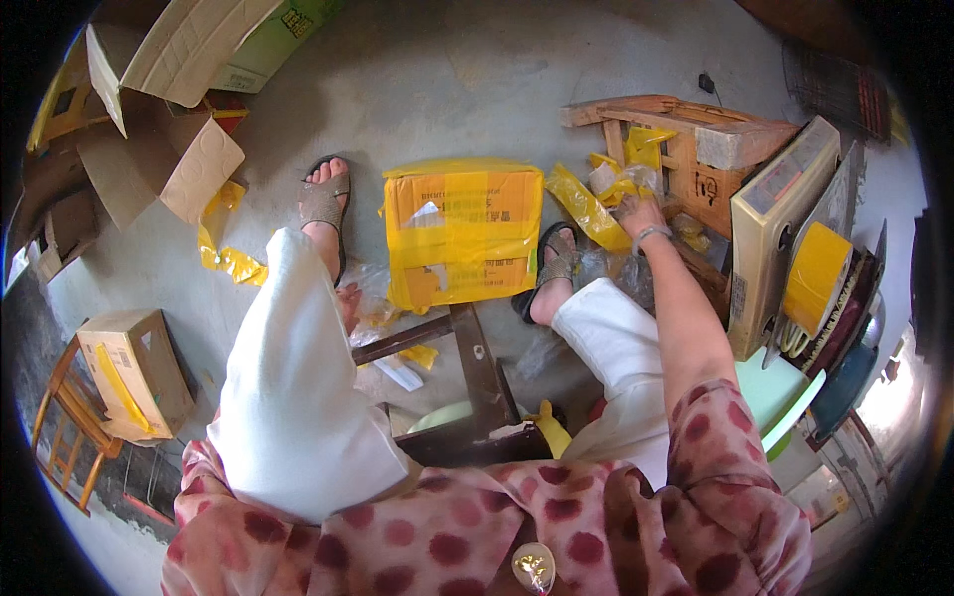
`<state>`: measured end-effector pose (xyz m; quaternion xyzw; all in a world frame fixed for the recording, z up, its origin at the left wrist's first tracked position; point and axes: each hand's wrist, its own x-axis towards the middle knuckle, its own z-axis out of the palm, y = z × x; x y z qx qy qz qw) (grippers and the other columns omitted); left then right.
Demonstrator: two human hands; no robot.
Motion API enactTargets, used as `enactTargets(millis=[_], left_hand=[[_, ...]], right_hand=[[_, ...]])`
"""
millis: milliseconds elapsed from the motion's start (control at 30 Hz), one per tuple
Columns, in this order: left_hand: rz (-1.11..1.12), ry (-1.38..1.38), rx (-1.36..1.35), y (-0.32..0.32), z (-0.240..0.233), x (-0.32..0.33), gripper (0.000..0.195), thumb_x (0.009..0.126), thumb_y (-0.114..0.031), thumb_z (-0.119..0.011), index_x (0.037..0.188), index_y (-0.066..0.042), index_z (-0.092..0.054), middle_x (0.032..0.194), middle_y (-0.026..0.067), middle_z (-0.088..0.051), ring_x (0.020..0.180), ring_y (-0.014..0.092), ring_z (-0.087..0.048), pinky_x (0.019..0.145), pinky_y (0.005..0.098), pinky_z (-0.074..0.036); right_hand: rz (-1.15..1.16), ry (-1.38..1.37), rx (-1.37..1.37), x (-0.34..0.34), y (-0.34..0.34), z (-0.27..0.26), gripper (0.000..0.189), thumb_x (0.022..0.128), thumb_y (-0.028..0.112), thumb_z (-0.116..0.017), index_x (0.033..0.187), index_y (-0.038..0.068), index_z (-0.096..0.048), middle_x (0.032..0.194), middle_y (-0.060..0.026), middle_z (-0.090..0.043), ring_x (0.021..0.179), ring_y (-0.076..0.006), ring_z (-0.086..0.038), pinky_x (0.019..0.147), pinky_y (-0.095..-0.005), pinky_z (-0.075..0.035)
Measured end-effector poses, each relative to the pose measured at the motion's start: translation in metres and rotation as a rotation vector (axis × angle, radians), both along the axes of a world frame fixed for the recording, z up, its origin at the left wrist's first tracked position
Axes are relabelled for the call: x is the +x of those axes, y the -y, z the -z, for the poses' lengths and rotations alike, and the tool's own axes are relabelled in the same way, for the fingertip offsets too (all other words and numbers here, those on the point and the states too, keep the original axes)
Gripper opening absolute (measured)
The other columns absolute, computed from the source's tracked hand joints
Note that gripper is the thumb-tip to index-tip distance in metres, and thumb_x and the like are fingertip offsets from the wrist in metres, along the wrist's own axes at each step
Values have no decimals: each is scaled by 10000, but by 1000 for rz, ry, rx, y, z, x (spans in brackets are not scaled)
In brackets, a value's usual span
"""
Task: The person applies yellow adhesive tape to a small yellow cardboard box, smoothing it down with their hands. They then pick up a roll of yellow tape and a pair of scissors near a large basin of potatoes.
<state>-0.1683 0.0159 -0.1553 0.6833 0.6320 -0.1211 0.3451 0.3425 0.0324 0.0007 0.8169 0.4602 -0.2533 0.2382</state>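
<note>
A carton wrapped in yellow packing tape (463,231) sits on the floor between my sandaled feet. To its right, my right hand (639,217) grips a crumpled wad of yellow tape (613,182) and clear plastic beside a wooden stool; its fingertips are partly hidden. A long yellow tape strip (589,208) lies next to this wad. My left hand (349,304) shows only in part past my left trouser leg, low by the carton's left side, near clear plastic scraps. What it touches is hidden. A dark wooden frame (477,357) stands just in front of me.
The overturned wooden stool (712,175), a flat box on edge (779,231) and a roll of yellow tape (818,277) are at the right. Open cartons (190,52) fill the upper left. A taped carton (130,372) rests on a wooden chair (82,410) at left.
</note>
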Motion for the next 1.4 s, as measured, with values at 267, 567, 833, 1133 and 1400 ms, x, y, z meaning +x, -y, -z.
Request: enactTargets(millis=[267, 567, 833, 1133, 1400], left_hand=[[-502, -103, 104, -34, 8, -18, 317, 894, -261, -465, 1070, -32, -594, 1067, 198, -602, 1023, 266, -575, 906, 339, -418], [-683, -21, 138, -5, -134, -133, 197, 856, -163, -543, 957, -33, -652, 917, 161, -660, 856, 201, -647, 750, 275, -485], [329, 119, -8, -139, -210, -21, 387, 811, -233, -589, 1137, -25, -562, 1134, 165, -577, 1022, 320, -561, 865, 383, -450], [269, 220, 78, -45, -158, 64, 610, 796, -309, -637, 1286, -41, -390, 1161, 228, -546, 1051, 364, -539, 920, 385, -422], [-478, 489, -53, 25, -82, 70, 635, 816, -286, -606, 1350, -80, -331, 1107, 243, -580, 1024, 370, -564, 857, 391, -456]], right_hand=[[538, -774, 444, -132, 25, 65, 723, 813, 342, -650, 1361, -1, -328, 1274, -226, -480, 1180, -318, -466, 1000, -378, -356], [627, -804, 447, -152, 54, 61, 481, 772, 233, -690, 1175, 35, -518, 1084, -164, -615, 984, -276, -592, 837, -355, -454], [281, -506, 352, -149, 36, 20, 566, 824, 331, -608, 1273, 33, -432, 1186, -199, -551, 1089, -332, -529, 916, -370, -409], [363, -631, 448, -150, 20, 38, 507, 883, 195, -491, 1340, 21, -357, 1314, -212, -446, 1212, -354, -424, 1002, -387, -339], [308, -581, 269, -157, 27, 12, 484, 873, 186, -501, 1338, 105, -396, 1259, -221, -490, 1150, -348, -484, 957, -392, -385]])
